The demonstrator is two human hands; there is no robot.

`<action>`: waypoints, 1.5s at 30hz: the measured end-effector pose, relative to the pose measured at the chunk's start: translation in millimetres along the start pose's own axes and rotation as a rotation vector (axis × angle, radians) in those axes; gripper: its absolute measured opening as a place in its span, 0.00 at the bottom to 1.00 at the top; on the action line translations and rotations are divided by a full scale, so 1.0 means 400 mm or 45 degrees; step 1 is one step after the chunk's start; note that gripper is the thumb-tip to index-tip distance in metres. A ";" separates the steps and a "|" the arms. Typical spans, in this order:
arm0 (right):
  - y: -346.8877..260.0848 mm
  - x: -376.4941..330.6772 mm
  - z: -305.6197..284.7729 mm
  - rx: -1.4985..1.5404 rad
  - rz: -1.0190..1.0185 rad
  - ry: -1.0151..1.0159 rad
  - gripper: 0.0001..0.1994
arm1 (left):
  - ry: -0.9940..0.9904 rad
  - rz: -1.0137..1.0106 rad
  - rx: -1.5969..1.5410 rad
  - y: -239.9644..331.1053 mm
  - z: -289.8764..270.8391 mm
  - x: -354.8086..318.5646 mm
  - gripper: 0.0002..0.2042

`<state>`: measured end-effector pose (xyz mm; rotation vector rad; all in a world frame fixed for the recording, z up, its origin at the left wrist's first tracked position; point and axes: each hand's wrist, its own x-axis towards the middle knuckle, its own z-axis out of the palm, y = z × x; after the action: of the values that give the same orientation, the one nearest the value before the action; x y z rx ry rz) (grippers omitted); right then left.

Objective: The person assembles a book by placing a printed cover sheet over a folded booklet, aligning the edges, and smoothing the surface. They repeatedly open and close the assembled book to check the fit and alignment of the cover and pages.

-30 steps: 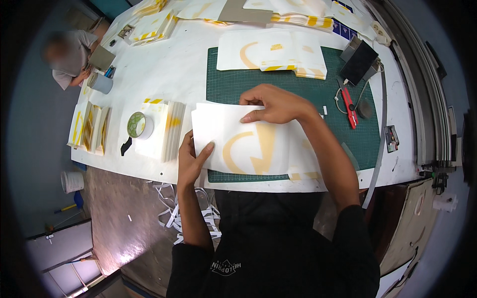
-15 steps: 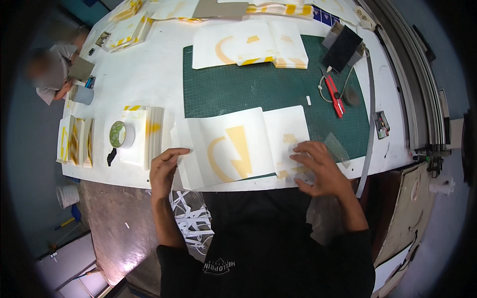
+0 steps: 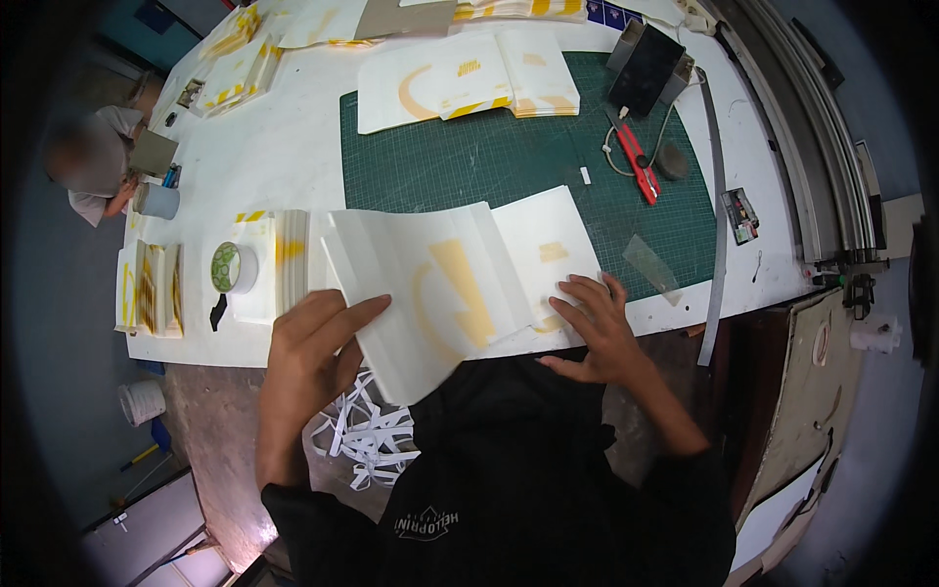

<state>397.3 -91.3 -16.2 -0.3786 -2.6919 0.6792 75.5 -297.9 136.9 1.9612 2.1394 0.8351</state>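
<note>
A creased white paper sheet (image 3: 406, 254) with a pale yellow print lies across the table's near edge and partly over the green cutting mat (image 3: 440, 181). My left hand (image 3: 308, 352) pinches its left panel between thumb and fingers and lifts that side, so the near left corner hangs past the edge. My right hand (image 3: 599, 328) has its fingers spread at the sheet's right panel, fingertips on or just above the paper. A similar printed sheet or small stack (image 3: 469, 83) rests at the mat's far side.
Beyond the right hand are a red cutter (image 3: 638, 166), a dark box (image 3: 646, 73), a clear plastic strip (image 3: 650, 269) and a long metal ruler (image 3: 717, 215). A tape roll (image 3: 235, 267) sits by folded stacks (image 3: 284, 274) at left. A person (image 3: 98, 161) works far left. Paper offcuts (image 3: 367, 440) lie below.
My left hand has moved left and toward me, raising the sheet's left side and pulling it over the edge. My right hand has shifted slightly left; the whole view has shifted somewhat.
</note>
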 end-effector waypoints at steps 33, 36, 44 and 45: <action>0.152 0.112 -0.090 1.118 0.546 0.672 0.12 | 0.786 -0.457 -0.935 -0.222 0.254 -0.020 0.15; 0.168 0.099 -0.070 1.053 0.533 0.577 0.11 | 0.687 -0.435 -0.991 -0.183 0.279 -0.021 0.12; 0.178 0.133 -0.066 1.097 0.444 0.667 0.16 | 0.906 -0.477 -0.877 -0.182 0.307 0.019 0.13; 0.180 0.138 -0.066 1.062 0.460 0.665 0.17 | 0.923 -0.521 -0.870 -0.179 0.319 0.029 0.13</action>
<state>369.8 -1.0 -16.0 -0.6872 -1.6728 1.4705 67.3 -247.8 -0.8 0.9126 1.9963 2.0396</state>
